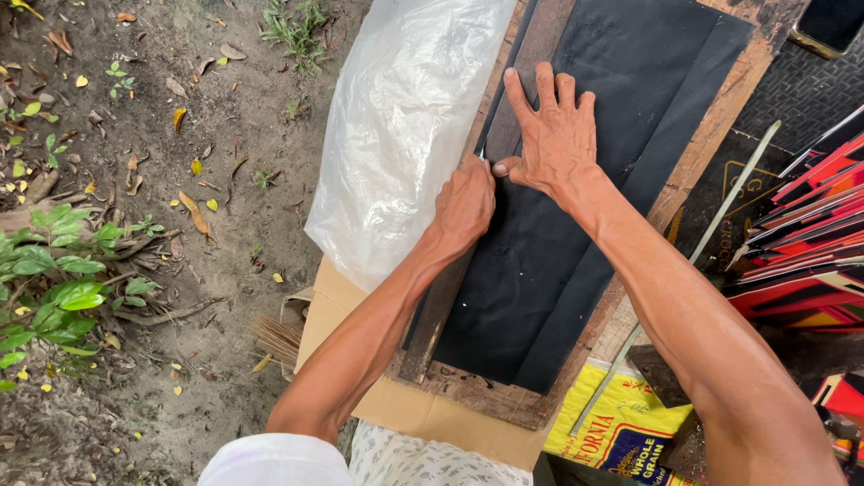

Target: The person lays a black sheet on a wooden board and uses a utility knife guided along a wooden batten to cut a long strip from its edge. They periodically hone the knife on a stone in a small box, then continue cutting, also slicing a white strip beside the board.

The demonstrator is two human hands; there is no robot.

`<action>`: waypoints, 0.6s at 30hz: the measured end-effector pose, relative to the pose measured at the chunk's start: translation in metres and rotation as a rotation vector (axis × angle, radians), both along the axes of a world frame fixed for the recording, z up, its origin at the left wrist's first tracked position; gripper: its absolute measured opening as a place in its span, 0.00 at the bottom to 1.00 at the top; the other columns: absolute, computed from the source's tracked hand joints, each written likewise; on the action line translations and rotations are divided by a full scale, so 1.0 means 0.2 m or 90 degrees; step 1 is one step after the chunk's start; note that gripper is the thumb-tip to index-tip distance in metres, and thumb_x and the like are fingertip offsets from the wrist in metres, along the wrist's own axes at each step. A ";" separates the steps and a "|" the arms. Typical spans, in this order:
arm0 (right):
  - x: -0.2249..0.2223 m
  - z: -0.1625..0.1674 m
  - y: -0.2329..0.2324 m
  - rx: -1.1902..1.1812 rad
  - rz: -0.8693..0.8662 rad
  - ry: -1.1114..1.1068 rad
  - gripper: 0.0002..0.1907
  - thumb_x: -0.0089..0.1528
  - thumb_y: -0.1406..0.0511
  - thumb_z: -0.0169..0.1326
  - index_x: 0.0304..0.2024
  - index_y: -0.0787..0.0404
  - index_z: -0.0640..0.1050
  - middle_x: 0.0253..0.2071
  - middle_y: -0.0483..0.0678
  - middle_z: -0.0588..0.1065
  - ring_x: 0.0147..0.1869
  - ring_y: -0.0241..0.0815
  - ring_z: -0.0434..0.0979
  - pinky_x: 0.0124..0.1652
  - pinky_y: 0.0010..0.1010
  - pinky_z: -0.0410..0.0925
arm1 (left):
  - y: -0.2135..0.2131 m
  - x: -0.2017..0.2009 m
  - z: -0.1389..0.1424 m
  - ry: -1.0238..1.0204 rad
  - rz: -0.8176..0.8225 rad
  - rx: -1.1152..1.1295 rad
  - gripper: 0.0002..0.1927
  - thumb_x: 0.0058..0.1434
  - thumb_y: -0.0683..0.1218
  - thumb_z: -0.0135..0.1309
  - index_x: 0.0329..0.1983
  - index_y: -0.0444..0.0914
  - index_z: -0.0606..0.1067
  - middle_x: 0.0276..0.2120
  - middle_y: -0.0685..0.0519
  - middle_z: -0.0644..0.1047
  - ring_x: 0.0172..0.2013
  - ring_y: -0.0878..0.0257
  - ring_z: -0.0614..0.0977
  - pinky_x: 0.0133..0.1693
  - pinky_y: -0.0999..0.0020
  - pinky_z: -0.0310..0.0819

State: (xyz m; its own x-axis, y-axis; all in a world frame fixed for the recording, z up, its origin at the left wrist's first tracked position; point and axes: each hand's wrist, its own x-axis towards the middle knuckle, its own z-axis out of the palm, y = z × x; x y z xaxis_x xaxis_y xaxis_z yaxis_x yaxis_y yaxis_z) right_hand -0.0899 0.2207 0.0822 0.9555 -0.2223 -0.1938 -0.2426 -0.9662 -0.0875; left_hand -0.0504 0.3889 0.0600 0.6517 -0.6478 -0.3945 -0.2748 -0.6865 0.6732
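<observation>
A black sheet lies on a worn wooden board. My right hand is pressed flat on the sheet near its left edge, fingers spread and thumb pointing left. My left hand is closed in a fist just beside that thumb, at the sheet's left edge. A small metal tip pokes out of the top of the fist; the rest of that tool is hidden in the hand. A narrow dark strip runs along the board beyond the fingers.
Crumpled clear plastic lies left of the board, with cardboard under it. Right of the board are a long thin pale strip, a stack of red and black pieces and a yellow printed bag. Dirt with leaves and plants is at the left.
</observation>
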 end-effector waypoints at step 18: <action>-0.35 -0.07 0.32 0.063 0.021 -0.162 0.51 0.56 0.53 0.68 0.77 0.55 0.62 0.76 0.59 0.55 0.77 0.60 0.54 0.68 0.55 0.53 | 0.30 -0.21 -0.04 -0.045 0.010 -0.021 0.14 0.72 0.47 0.40 0.41 0.29 0.67 0.28 0.29 0.76 0.31 0.28 0.78 0.34 0.34 0.70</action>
